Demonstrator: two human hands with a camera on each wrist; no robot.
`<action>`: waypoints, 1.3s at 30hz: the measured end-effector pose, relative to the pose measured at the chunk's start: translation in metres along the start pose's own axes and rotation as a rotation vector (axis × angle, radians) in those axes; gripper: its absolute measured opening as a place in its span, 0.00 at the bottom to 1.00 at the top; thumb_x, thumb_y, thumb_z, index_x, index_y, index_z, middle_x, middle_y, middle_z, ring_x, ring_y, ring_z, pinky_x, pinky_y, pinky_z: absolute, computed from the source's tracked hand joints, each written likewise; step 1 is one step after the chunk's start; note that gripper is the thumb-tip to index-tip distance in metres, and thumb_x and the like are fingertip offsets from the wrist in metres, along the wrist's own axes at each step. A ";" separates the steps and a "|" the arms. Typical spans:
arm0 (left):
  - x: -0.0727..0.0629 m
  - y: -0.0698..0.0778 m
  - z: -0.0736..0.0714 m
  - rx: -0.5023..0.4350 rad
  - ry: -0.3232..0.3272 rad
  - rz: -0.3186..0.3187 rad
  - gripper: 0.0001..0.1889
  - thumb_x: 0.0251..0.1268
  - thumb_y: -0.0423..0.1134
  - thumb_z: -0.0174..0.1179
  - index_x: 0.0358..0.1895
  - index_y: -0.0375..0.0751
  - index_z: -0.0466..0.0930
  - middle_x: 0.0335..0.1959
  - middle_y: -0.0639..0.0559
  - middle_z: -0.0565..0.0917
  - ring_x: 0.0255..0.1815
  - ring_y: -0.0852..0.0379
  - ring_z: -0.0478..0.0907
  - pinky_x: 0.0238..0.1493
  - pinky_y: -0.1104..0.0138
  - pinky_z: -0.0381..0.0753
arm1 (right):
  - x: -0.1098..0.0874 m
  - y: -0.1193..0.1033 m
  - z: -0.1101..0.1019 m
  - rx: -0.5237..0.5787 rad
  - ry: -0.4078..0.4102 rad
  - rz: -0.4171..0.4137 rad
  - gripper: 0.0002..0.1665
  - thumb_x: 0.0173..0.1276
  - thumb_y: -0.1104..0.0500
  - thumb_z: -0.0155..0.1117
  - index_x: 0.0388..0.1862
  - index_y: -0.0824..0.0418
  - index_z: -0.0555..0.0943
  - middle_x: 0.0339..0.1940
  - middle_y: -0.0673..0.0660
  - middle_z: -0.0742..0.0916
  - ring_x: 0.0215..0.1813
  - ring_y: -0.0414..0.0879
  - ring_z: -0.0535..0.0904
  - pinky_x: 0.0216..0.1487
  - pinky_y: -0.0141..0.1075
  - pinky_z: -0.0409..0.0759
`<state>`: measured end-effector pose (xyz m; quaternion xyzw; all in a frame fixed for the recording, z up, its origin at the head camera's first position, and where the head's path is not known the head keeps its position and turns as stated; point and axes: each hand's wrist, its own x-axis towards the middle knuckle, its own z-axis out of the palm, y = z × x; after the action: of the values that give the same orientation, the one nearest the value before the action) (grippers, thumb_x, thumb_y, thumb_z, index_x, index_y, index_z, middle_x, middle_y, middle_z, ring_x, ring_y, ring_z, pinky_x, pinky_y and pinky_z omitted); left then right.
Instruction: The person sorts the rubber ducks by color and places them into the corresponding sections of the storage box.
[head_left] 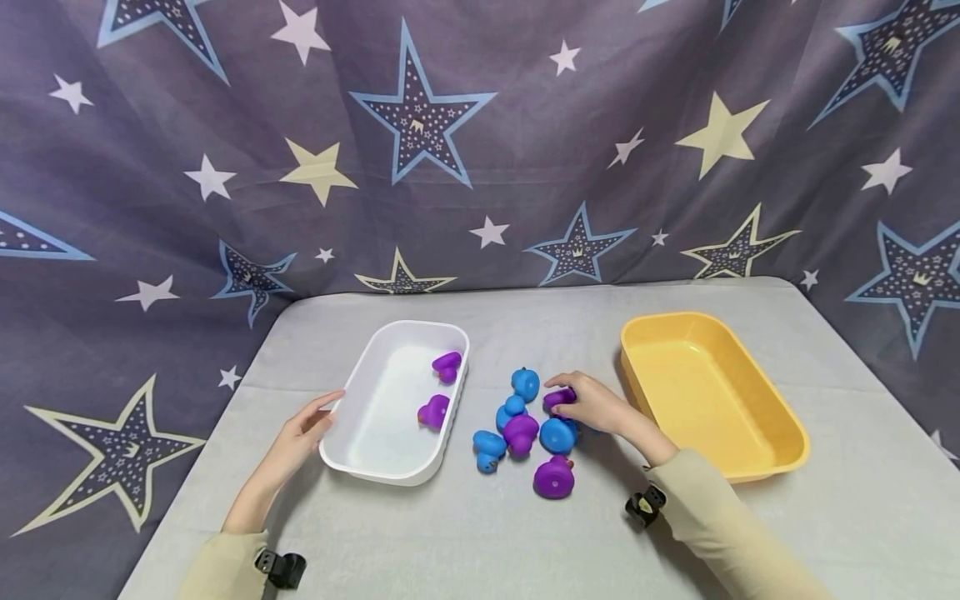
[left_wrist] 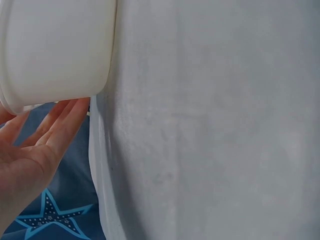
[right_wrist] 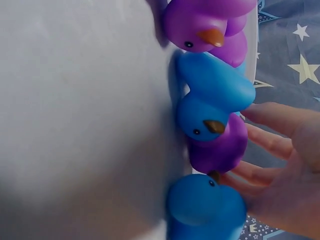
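My left hand (head_left: 298, 437) touches the left side of a white tub (head_left: 382, 472) with extended fingers; the left wrist view shows the fingers (left_wrist: 65, 125) against its outer wall. Inside the tub, two purple rubber ducks lie along the right wall, one (head_left: 447, 367) behind the other (head_left: 433, 412). My right hand (head_left: 600, 406) holds another purple rubber duck (head_left: 558, 398) between thumb and fingers, low at the right of the pile. In the right wrist view, a blue duck (right_wrist: 212, 85) partly hides this purple duck (right_wrist: 220, 150).
Between the tubs lie several blue rubber ducks, including one (head_left: 526, 383) at the back and one (head_left: 489, 450) at front left. Purple ducks lie at the middle (head_left: 521, 434) and front (head_left: 553, 478). A yellow tub (head_left: 697, 392) stands right on the grey-covered table (head_left: 450, 542), before a star-patterned cloth (head_left: 525, 125).
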<state>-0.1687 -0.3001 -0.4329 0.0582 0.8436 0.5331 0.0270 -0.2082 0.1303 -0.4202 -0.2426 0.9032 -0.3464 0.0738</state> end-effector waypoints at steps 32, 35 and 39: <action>-0.001 0.001 0.000 0.036 0.004 -0.007 0.22 0.67 0.39 0.46 0.62 0.33 0.61 0.43 0.38 0.74 0.29 0.67 0.69 0.23 0.70 0.69 | 0.012 0.001 0.001 -0.039 0.017 0.068 0.12 0.55 0.66 0.60 0.39 0.68 0.80 0.38 0.61 0.82 0.42 0.52 0.76 0.47 0.46 0.72; -0.001 0.001 0.000 0.031 0.005 0.001 0.22 0.67 0.39 0.46 0.61 0.33 0.61 0.44 0.36 0.73 0.29 0.67 0.69 0.23 0.70 0.70 | 0.011 -0.001 -0.001 -0.041 0.039 0.065 0.12 0.55 0.66 0.60 0.40 0.68 0.80 0.39 0.62 0.82 0.43 0.52 0.75 0.48 0.46 0.72; -0.001 0.001 0.000 0.020 0.003 0.010 0.22 0.67 0.38 0.46 0.61 0.32 0.61 0.43 0.38 0.74 0.28 0.67 0.69 0.23 0.70 0.70 | 0.011 -0.004 -0.003 -0.028 0.058 0.057 0.12 0.55 0.65 0.61 0.40 0.67 0.80 0.39 0.61 0.82 0.42 0.51 0.75 0.47 0.45 0.72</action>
<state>-0.1679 -0.2997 -0.4317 0.0619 0.8487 0.5247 0.0222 -0.2170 0.1236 -0.4150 -0.2074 0.9162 -0.3386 0.0542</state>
